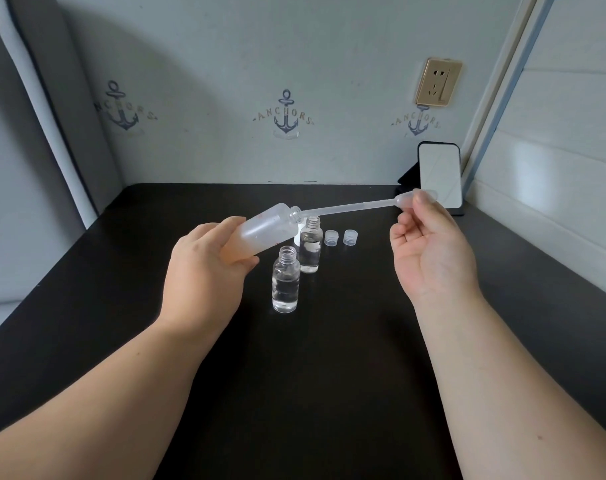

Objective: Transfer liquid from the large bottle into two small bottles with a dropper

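The left hand point(204, 268) grips the large bottle point(263, 233), a frosted translucent plastic one, tilted nearly level above the dark surface point(329, 375) with its open neck pointing right. The right hand point(429, 247) pinches the bulb of a clear plastic dropper point(357, 206), whose thin stem reaches into that neck. Below stand two small clear bottles, the nearer point(285, 280) and the farther point(310, 245), both uncapped and holding clear liquid. Two ribbed caps point(340, 237) sit just beside them.
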`<control>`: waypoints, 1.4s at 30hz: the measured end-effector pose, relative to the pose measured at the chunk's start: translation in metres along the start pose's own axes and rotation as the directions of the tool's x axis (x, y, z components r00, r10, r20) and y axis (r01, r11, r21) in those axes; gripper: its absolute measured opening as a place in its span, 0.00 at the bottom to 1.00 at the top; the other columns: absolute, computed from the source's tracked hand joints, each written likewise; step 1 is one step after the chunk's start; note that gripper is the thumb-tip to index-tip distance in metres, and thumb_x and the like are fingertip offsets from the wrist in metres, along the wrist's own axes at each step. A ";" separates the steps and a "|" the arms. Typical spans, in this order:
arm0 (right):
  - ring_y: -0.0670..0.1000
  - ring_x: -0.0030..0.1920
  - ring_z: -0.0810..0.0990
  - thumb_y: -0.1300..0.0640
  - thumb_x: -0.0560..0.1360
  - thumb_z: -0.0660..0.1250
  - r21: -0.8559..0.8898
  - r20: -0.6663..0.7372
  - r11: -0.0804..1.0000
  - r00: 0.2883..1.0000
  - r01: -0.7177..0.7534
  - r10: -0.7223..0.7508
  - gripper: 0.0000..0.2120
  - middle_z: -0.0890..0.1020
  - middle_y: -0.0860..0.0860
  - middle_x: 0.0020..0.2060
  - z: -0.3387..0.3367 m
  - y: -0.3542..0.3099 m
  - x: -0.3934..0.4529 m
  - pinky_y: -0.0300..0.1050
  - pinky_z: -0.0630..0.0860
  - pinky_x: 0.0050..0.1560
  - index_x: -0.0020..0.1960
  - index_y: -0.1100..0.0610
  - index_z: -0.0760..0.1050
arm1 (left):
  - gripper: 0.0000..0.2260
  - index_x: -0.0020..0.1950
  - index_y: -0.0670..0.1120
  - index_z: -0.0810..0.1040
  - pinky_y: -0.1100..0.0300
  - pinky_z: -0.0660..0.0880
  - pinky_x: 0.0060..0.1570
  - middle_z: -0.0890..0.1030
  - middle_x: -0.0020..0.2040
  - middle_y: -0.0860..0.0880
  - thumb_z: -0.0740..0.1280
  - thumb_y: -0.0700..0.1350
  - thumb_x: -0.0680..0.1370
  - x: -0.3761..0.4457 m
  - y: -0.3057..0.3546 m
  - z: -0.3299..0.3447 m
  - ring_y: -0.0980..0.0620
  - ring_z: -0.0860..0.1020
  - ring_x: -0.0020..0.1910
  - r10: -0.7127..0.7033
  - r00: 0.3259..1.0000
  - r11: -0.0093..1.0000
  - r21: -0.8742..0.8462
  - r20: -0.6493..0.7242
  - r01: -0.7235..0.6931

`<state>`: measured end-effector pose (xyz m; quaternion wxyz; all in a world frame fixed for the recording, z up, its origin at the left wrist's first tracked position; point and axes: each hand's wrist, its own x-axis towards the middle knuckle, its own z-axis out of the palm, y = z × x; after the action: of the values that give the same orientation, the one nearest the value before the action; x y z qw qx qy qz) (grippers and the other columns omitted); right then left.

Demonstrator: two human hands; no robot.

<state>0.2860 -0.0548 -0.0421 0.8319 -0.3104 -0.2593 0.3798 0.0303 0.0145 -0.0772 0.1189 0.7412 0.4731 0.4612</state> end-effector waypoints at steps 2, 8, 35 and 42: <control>0.45 0.36 0.79 0.62 0.79 0.69 -0.014 0.017 1.000 1.000 -0.007 0.007 0.11 0.85 0.51 0.41 0.001 0.001 -0.001 0.36 0.75 0.40 0.41 0.54 0.85 | 0.23 0.68 0.53 0.79 0.60 0.67 0.54 0.78 0.55 0.56 0.76 0.43 0.74 0.000 -0.001 0.001 0.51 0.74 0.56 0.004 1.000 1.000 0.006 0.001 -0.004; 0.47 0.38 0.80 0.64 0.79 0.68 -0.059 0.104 0.998 0.994 -0.009 0.015 0.07 0.85 0.54 0.43 0.007 0.006 -0.007 0.36 0.76 0.42 0.45 0.57 0.83 | 0.25 0.69 0.53 0.78 0.57 0.67 0.58 0.79 0.58 0.55 0.77 0.42 0.73 -0.002 0.000 0.007 0.47 0.73 0.60 0.023 1.000 0.999 0.022 0.004 -0.023; 0.51 0.44 0.84 0.59 0.73 0.72 -0.307 0.239 0.951 0.965 -0.028 0.106 0.04 0.87 0.57 0.46 0.018 0.021 -0.017 0.40 0.79 0.45 0.46 0.55 0.85 | 0.26 0.69 0.54 0.78 0.56 0.68 0.58 0.78 0.58 0.57 0.78 0.45 0.73 -0.001 0.000 0.010 0.48 0.73 0.60 0.044 0.999 0.999 0.026 0.015 -0.044; 0.50 0.44 0.85 0.59 0.78 0.69 -0.232 0.186 0.971 0.977 -0.058 0.103 0.09 0.87 0.54 0.45 0.015 0.014 -0.013 0.39 0.79 0.44 0.42 0.53 0.86 | 0.25 0.69 0.54 0.78 0.56 0.67 0.58 0.77 0.56 0.58 0.78 0.44 0.73 -0.002 0.001 0.010 0.47 0.73 0.61 0.017 1.000 1.000 0.022 0.014 -0.017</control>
<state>0.2624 -0.0530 -0.0447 0.7456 -0.3738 -0.3686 0.4104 0.0385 0.0152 -0.0827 0.1097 0.7495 0.4711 0.4519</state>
